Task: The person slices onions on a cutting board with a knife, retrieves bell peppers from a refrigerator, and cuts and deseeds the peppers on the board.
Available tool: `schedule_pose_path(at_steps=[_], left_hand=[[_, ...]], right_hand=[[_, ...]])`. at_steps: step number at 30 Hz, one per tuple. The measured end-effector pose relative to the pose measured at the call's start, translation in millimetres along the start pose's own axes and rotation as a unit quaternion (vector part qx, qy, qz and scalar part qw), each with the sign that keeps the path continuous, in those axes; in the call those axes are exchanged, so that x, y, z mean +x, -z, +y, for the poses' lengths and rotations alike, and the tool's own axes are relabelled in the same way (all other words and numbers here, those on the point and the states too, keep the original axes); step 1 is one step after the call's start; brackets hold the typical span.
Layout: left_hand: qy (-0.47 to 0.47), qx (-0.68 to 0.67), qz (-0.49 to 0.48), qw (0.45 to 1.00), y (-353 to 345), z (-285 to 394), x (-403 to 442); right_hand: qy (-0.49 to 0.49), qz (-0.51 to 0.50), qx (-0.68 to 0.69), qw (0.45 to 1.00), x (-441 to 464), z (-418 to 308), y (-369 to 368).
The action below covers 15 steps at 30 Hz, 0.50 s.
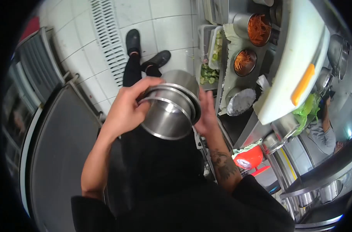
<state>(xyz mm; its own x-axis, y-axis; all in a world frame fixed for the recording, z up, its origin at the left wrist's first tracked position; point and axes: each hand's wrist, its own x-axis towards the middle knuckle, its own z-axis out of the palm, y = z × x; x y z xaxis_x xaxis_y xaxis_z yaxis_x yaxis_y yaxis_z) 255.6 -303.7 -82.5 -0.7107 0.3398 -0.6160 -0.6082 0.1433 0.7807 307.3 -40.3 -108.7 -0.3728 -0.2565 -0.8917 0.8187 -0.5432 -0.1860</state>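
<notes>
Presently find nested metal pots held out before the black shirt, over the tiled floor, mouths tipped toward the camera. Record left hand as closed on the near side of the stack, thumb and fingers pinching across the rims. Record right hand as loosely open on the opposite side, visible fingers extended; cannot tell touching from just beside.

Note open room ahead: bare tile around the shoes, bordered by a slotted floor grate. Note tighter limits sideways: grey cabinet along the left, metal tubs of shredded carrot and the white board along the right, all apart from the pots.

Find right thumb and part of the palm hidden behind the rims. Cannot count the pots surely, given the overlap. Find cabinet and right-hand shelving cut off by the dark round border. Mark as hard to make out: orange piece on the board; grey sleeve far right, possibly a reflection.
</notes>
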Motion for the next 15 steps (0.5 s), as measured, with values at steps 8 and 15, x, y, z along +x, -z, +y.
schedule_pose_path(at_steps=[8, 15], left_hand=[[-0.116, 0.221, -0.078, 0.965, -34, -7, 105], [-0.214, 0.111, -0.085, 0.967, -91, 9, 128]], right_hand=[[0.05, -0.027, 0.446, 0.893, 80, 61, 47], [0.21, -0.012, 0.494, 0.844, 102, -9, 71]])
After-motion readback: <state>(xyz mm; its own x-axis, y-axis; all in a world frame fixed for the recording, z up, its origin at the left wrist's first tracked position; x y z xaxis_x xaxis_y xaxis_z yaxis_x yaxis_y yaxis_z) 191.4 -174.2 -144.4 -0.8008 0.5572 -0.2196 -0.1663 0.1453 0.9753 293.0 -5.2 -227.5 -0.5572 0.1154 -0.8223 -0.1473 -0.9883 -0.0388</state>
